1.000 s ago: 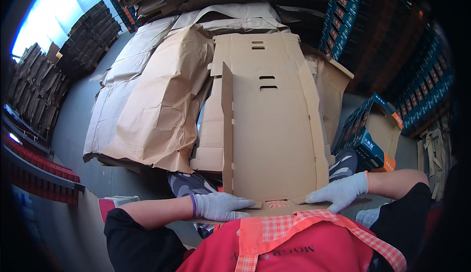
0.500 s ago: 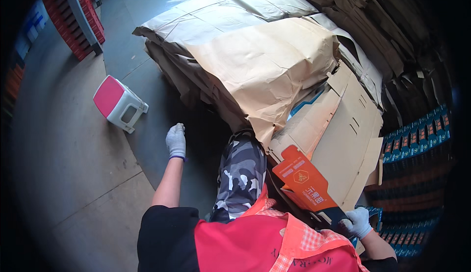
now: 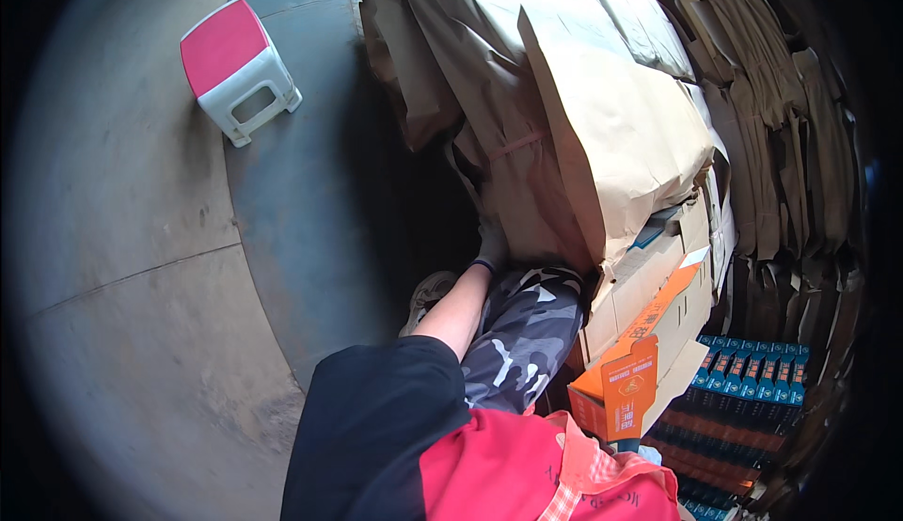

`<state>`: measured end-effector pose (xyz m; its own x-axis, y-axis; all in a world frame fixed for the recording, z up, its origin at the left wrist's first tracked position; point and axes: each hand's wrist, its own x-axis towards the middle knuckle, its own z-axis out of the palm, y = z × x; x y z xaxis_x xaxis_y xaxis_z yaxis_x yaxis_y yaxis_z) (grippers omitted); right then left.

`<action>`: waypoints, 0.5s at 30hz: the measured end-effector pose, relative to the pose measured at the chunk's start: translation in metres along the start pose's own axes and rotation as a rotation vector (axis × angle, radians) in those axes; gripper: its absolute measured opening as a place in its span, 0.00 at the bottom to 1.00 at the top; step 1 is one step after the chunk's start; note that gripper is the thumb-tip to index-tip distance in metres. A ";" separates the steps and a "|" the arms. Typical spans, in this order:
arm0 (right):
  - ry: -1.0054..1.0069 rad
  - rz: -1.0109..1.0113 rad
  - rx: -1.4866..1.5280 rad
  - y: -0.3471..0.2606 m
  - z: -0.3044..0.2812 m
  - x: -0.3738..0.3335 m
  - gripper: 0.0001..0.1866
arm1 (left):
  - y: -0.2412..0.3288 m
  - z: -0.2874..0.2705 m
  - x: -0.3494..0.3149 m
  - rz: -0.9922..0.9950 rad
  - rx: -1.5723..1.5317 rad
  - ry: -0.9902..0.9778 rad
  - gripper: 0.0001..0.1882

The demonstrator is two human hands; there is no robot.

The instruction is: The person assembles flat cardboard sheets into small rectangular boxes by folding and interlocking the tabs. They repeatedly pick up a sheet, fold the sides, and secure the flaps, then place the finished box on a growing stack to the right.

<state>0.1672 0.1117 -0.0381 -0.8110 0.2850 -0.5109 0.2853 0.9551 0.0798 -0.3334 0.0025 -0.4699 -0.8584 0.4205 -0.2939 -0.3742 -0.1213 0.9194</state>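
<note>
My left hand [image 3: 491, 244], in a pale glove, reaches down beside my knee against the brown paper wrapping [image 3: 527, 182] of a large bundle. Its fingers are lost in shadow and behind the paper, so their grip is unclear. A sliver of my gloved right hand [image 3: 649, 454] shows at the lower right, at the dark end of an orange printed cardboard carton [image 3: 628, 387]. The carton is folded and stands partly open against flat brown cardboard sheets [image 3: 691, 305]. Most of the right hand is hidden by the carton and my apron.
A white stool with a pink top [image 3: 226, 46] stands on the floor at the far left. Tall stacks of brown cardboard [image 3: 752, 117] rise on the right. Below them are rows of blue and orange folded cartons [image 3: 752, 371]. My camouflage-clad leg [image 3: 517, 333] is against the bundle.
My left hand has moved from open air over the floor to the bundle's side. The orange carton has turned more upright. My view has shifted, with the stool now higher in it.
</note>
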 end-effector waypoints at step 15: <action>-0.078 0.128 0.121 -0.007 0.002 -0.004 0.16 | 0.035 -0.049 0.006 -0.687 -0.944 -0.011 0.38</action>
<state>0.1692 0.1038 -0.0386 -0.7234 0.3916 -0.5686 0.4467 0.8934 0.0470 -0.3688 -0.0438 -0.4523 -0.3727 0.6646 -0.6477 -0.8752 -0.4837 0.0073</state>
